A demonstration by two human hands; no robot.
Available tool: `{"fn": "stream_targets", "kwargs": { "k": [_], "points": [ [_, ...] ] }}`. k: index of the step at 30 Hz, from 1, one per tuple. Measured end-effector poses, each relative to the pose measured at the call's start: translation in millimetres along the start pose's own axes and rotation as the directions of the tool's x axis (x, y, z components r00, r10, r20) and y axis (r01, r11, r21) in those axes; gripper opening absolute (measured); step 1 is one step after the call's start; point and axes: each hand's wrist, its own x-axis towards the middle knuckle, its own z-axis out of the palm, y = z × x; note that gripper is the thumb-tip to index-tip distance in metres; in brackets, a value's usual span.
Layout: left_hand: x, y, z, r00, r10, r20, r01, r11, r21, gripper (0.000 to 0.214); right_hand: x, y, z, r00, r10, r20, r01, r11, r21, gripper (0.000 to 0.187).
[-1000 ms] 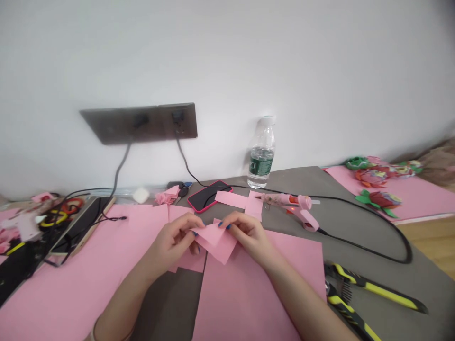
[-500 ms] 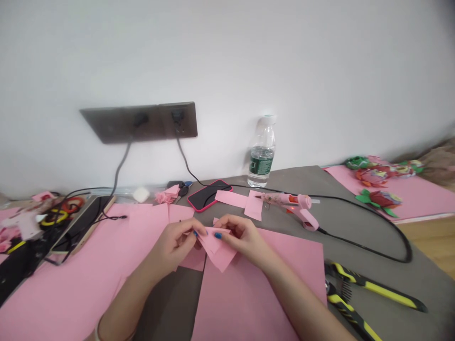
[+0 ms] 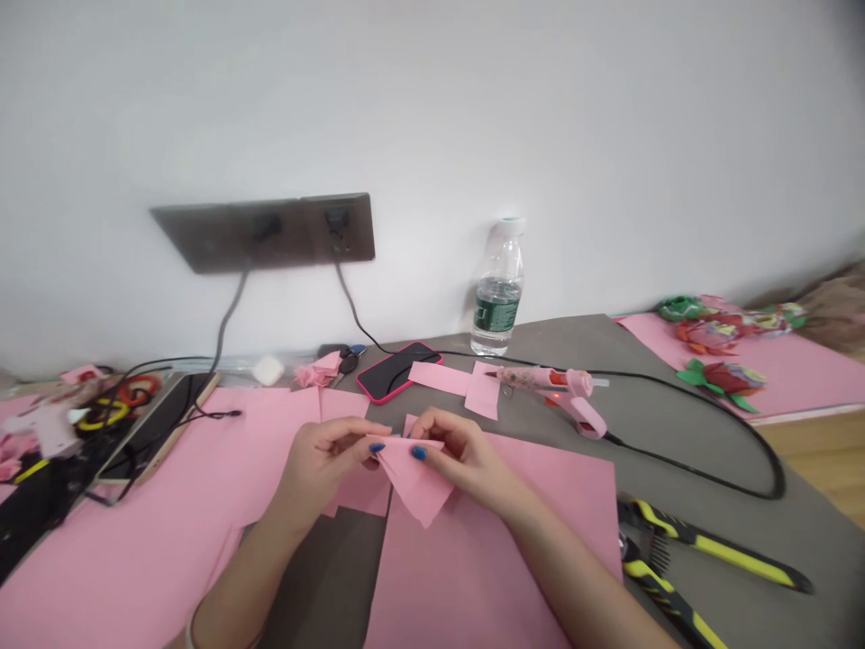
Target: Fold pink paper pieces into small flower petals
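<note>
Between my two hands is a small piece of pink paper [image 3: 415, 484], folded along its top edge, with a pointed corner hanging down. My left hand [image 3: 331, 461] pinches its left end between thumb and fingers. On the right end, my right hand [image 3: 456, 451] presses its thumb against the front, its fingers curled behind. Below the piece lies a large pink sheet [image 3: 466, 559] on the grey table. Just beyond my hands are a pink paper strip [image 3: 439, 378] and a pink paper square [image 3: 482, 391]; the nozzle of a pink glue gun [image 3: 550, 383] rests over the square.
A phone in a pink case [image 3: 398, 371] and a water bottle [image 3: 498, 288] stand behind. Yellow-black pliers [image 3: 716, 545] lie at right, near the glue gun's looping cable [image 3: 709, 487]. More pink sheets [image 3: 155, 532] and another phone [image 3: 159, 428] are left; paper flowers [image 3: 723, 383] lie far right.
The top edge of the pink paper is now folded over and flatter. Both thumbs have shifted along it, and its lower corner hangs slightly lower.
</note>
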Motion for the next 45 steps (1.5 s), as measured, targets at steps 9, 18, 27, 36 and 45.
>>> {"fn": "stream_targets", "kwargs": {
  "k": [9,18,27,36,45],
  "points": [
    [0.1,2.4,2.5,0.999,0.029,-0.029,-0.028,0.999,0.040,0.017,-0.9,-4.8,3.7,0.997,0.004,0.075,-0.005,1.000,0.019,0.019],
    [0.3,0.6,8.9,0.991,-0.112,-0.067,0.109,0.993,-0.047,0.037,0.4,-4.6,5.2,0.999,-0.013,0.040,0.013,1.000,-0.003,0.022],
    [-2.4,-1.6,17.4,0.986,-0.165,-0.022,0.162,0.981,-0.108,0.044,3.2,-5.5,8.6,1.000,-0.003,-0.024,0.000,0.995,-0.102,0.032],
    [-4.5,-2.7,20.9,0.994,-0.095,0.051,0.097,0.995,-0.039,0.027,3.2,0.4,7.9,0.990,-0.032,-0.140,0.018,0.995,-0.098,0.032],
    [-7.6,0.9,25.2,0.987,-0.137,0.088,0.142,0.989,-0.043,0.022,1.8,4.7,8.0,0.983,-0.084,-0.161,0.052,0.980,-0.194,0.029]
  ]
}}
